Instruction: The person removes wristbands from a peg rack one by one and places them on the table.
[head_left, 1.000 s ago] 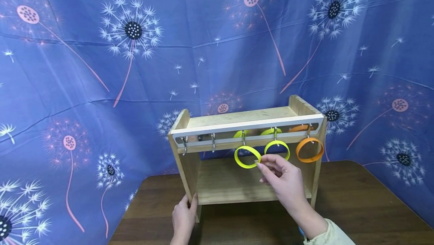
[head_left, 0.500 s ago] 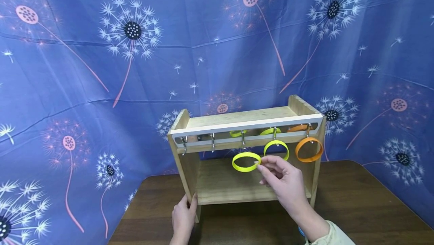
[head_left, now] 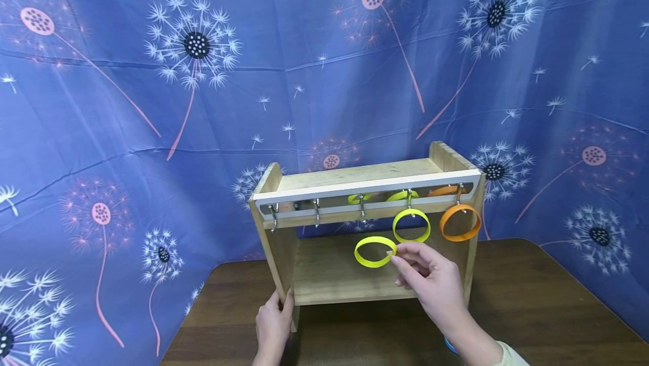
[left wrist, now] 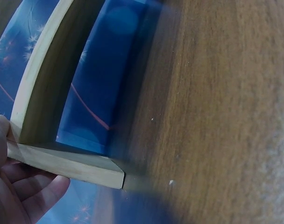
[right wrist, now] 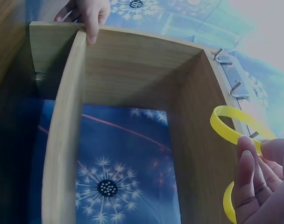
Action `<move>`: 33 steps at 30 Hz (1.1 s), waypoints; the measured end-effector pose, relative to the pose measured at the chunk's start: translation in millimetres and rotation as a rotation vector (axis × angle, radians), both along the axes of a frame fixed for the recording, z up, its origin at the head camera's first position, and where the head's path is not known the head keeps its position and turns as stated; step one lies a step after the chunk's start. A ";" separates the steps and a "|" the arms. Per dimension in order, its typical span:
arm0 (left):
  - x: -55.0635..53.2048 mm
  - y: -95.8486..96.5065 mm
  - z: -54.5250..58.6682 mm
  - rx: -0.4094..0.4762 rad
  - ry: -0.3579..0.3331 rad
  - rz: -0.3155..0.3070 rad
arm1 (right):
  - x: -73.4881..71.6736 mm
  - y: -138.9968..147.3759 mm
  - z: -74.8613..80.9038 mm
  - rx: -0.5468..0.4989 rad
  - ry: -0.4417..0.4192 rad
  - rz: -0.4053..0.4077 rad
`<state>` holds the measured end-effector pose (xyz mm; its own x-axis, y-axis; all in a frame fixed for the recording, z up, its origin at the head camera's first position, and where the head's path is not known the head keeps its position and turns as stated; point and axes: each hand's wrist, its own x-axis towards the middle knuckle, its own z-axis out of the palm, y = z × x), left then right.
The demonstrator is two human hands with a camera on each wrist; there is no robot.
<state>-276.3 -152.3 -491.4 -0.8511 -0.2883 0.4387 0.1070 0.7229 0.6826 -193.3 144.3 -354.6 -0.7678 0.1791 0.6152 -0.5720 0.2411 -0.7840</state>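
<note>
My right hand (head_left: 433, 279) pinches the edge of a yellow ring (head_left: 373, 264) between thumb and fingertips. The ring is off the hooks, below and in front of the middle hook (head_left: 362, 208), and lies tilted nearly flat. A second yellow ring (head_left: 412, 240) hangs from the hook to its right, and an orange ring (head_left: 460, 237) from the rightmost one. At the lower left, my left hand (head_left: 271, 321) holds the side of a small wooden shelf (head_left: 350, 284); in the left wrist view its thumb and fingers (left wrist: 44, 193) grip the panel edge from both sides.
A white-framed mirrored hook rail (head_left: 304, 195) runs along the shelf's upper front, with two bare hooks at its left. The shelf stands on a brown wooden table (head_left: 532, 298). Behind hangs a blue dandelion-print cloth (head_left: 284, 96). A bit of blue (head_left: 450, 346) shows beside my right wrist.
The yellow ring in my right hand has come off the middle hook, tipped flatter, then moved down and slightly right. My left hand keeps its hold on the shelf.
</note>
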 end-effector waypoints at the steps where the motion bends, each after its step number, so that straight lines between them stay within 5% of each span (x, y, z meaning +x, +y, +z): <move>1: 0.0 0.0 0.0 0.002 0.000 0.000 | 1.3 0.8 -1.0 0.001 -0.008 -0.005; 33: -0.4 -1.0 -0.7 -0.003 0.005 -0.003 | 26.1 31.6 -42.1 0.028 -0.126 -0.086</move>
<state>-276.7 -153.4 -492.1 -0.8498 -0.2845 0.4437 0.1122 0.7249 0.6797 -167.2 175.8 -396.7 -0.8218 0.2314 0.5206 -0.4457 0.3080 -0.8405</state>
